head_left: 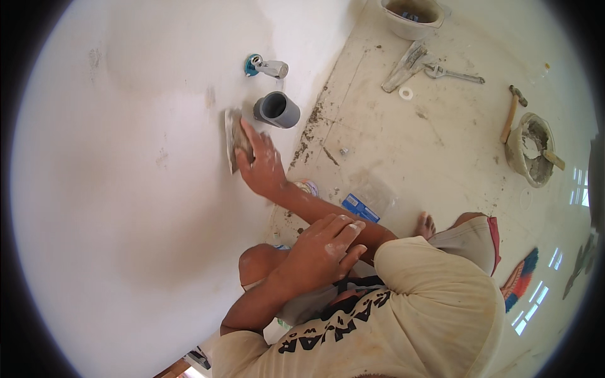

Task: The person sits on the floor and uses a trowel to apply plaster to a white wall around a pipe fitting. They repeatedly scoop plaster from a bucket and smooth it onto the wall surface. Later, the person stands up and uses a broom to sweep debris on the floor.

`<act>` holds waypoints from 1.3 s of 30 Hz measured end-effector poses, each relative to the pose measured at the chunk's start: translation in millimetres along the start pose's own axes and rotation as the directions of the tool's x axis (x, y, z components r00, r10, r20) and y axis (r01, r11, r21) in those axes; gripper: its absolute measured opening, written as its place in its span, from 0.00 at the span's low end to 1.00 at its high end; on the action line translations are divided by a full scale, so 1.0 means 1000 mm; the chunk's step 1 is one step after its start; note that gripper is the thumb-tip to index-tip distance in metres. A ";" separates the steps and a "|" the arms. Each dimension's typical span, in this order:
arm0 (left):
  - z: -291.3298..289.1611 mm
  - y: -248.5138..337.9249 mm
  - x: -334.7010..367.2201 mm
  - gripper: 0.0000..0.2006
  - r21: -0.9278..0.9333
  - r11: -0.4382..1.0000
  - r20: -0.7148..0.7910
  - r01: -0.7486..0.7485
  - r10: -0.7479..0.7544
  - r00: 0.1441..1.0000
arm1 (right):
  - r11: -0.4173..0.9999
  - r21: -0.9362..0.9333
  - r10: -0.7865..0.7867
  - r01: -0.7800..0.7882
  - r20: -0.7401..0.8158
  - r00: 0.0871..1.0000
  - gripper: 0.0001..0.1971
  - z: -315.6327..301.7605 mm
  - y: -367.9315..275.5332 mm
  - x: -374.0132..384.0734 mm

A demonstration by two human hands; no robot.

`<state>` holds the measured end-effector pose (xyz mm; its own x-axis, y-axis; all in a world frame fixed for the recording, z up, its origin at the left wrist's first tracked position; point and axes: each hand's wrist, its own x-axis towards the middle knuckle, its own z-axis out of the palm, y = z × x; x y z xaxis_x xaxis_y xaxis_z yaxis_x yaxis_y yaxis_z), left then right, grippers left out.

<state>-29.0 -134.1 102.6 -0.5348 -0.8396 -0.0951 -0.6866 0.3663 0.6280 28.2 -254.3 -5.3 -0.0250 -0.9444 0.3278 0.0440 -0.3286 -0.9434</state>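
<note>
My right hand (pixel 261 157) reaches forward to the white wall (pixel 145 208). Its fingers are closed on a flat, plaster-smeared piece (pixel 233 142) that lies against the wall; whether it is a scraper blade or a pad I cannot make out. Just beyond these fingers a grey pipe end (pixel 277 109) sticks out of the wall. Past the pipe is a chrome valve (pixel 268 66) with a blue ring at its base. My left hand (pixel 328 246) is bent across my body by the right forearm, holding nothing, with its thumb apart from loosely bent fingers.
On the stained floor lie a wrench (pixel 454 74), a long flat trowel (pixel 405 66), a white ring (pixel 406 93) and a hammer (pixel 513 112). A plaster bowl (pixel 520 151) stands right, another tub (pixel 413 28) far. Near my right forearm is a blue packet (pixel 360 208).
</note>
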 end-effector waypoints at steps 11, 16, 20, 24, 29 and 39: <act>-0.001 -0.008 -0.006 0.19 0.055 0.998 -0.015 0.002 -0.002 1.000 | 0.994 -0.070 0.096 -0.086 0.153 0.984 0.34 0.009 0.037 -0.027; -0.007 0.006 -0.005 0.19 -0.067 0.997 0.011 0.032 -0.031 0.999 | 0.998 -0.032 0.049 -0.048 0.037 0.998 0.33 0.003 -0.002 0.023; -0.002 -0.008 -0.008 0.20 0.082 0.996 0.002 0.035 -0.036 0.999 | 0.993 -0.049 0.106 -0.104 0.035 0.994 0.33 0.013 0.006 0.027; 0.001 -0.009 -0.011 0.21 0.091 0.993 -0.002 0.072 -0.072 0.997 | 0.988 -0.041 0.152 -0.148 0.109 0.982 0.33 0.014 0.020 -0.030; 0.001 -0.001 -0.009 0.21 0.028 0.998 -0.013 0.054 -0.054 0.998 | 0.994 0.013 0.107 -0.107 0.038 0.994 0.31 -0.002 -0.014 0.002; -0.013 -0.003 -0.012 0.18 -0.004 0.998 -0.150 0.060 -0.060 0.987 | 0.986 -0.169 -0.009 -0.010 -0.110 0.994 0.31 0.014 -0.035 0.069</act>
<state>-14.2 -130.2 112.1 -0.4125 -0.9108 -0.0159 -0.7155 0.3132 0.6245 39.4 -308.6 51.0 -0.1350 -0.9348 0.3284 -0.1248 -0.3127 -0.9416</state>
